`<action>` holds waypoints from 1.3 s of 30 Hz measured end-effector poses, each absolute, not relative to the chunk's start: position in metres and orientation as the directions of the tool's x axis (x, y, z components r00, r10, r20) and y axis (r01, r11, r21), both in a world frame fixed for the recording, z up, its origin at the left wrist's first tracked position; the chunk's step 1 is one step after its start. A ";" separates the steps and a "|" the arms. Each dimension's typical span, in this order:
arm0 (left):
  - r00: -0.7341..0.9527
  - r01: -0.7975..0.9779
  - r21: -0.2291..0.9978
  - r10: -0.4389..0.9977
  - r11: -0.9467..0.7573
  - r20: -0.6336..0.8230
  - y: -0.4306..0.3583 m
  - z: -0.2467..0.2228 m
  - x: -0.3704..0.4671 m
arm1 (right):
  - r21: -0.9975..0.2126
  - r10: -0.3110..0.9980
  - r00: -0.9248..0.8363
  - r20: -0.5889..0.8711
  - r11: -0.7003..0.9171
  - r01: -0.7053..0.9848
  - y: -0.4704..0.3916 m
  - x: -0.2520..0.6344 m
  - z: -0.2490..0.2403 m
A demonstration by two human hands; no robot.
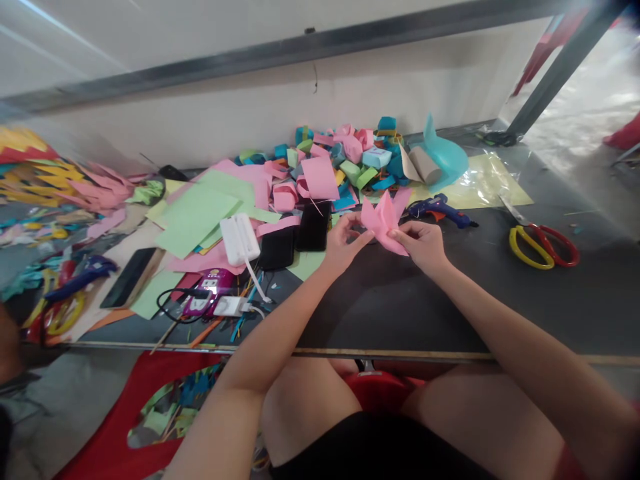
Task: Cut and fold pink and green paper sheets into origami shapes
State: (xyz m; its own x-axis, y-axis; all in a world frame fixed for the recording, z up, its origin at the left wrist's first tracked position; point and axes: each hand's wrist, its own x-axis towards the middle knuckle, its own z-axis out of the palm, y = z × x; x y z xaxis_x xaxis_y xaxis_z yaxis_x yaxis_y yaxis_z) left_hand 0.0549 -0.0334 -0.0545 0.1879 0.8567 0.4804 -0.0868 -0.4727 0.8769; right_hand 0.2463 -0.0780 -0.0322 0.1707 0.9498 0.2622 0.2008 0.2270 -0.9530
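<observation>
A pink folded paper piece (384, 223) with pointed tips is raised over the dark table, pinched from both sides. My left hand (346, 241) grips its left edge between thumb and fingers. On its right lower side, my right hand (421, 245) presses the paper with the thumb. Just behind my right hand lies a blue glue gun (441, 209). A black phone (313, 227) rests near my left hand. Beyond the pink paper is a heap of small folded paper pieces (351, 145) in pink, green and blue.
Scissors (544, 244) with red and yellow handles lie at the right. Green paper sheets (197, 210), a white charger (240, 239) and a purple power strip (210, 291) with cables crowd the left. A tape roll (443, 157) stands at the back. A metal bar (300, 47) spans above.
</observation>
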 end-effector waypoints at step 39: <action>0.041 0.147 0.863 0.875 -0.483 0.482 -0.022 -0.051 0.045 | -0.954 0.954 0.070 0.290 0.282 0.106 -0.077 0.256 -0.030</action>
State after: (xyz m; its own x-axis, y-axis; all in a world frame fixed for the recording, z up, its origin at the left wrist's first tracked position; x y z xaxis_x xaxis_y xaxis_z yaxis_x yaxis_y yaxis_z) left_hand 0.0451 -0.0224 -0.0512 0.0406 0.8750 0.4824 0.1468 -0.4828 0.8634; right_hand 0.2560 -0.0773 -0.0303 0.0705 0.9544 0.2901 0.1060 0.2820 -0.9535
